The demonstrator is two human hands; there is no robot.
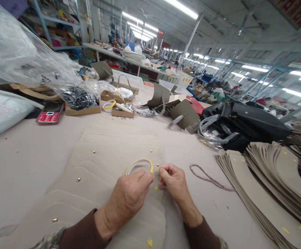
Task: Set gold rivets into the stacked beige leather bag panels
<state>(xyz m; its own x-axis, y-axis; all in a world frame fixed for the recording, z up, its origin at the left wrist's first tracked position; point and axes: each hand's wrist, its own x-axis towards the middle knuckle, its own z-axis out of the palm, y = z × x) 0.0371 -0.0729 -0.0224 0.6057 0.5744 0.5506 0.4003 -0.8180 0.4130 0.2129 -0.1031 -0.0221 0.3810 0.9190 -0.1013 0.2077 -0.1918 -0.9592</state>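
Note:
My left hand (129, 197) is closed around a roll of yellow tape (152, 166), which stands up from the fist as a ring. Close beside it, my right hand (175, 181) has thumb and forefinger pinched together; whatever lies between them is too small to make out. Both hands are over the right side of a fanned stack of beige panels (95, 197). Small gold studs (78, 180) show on several layers. Bits of yellow tape (149, 243) stick to the panels near the right edge.
A brown cord loop (209, 178) lies right of my hands, before stacked curved strips (259, 193). Black bags (251, 121) sit behind. Along the back are olive pieces (184, 114), small cardboard boxes (83, 110), another tape roll (109, 104) and a red phone (50, 112). Clear plastic (23, 52) covers the left.

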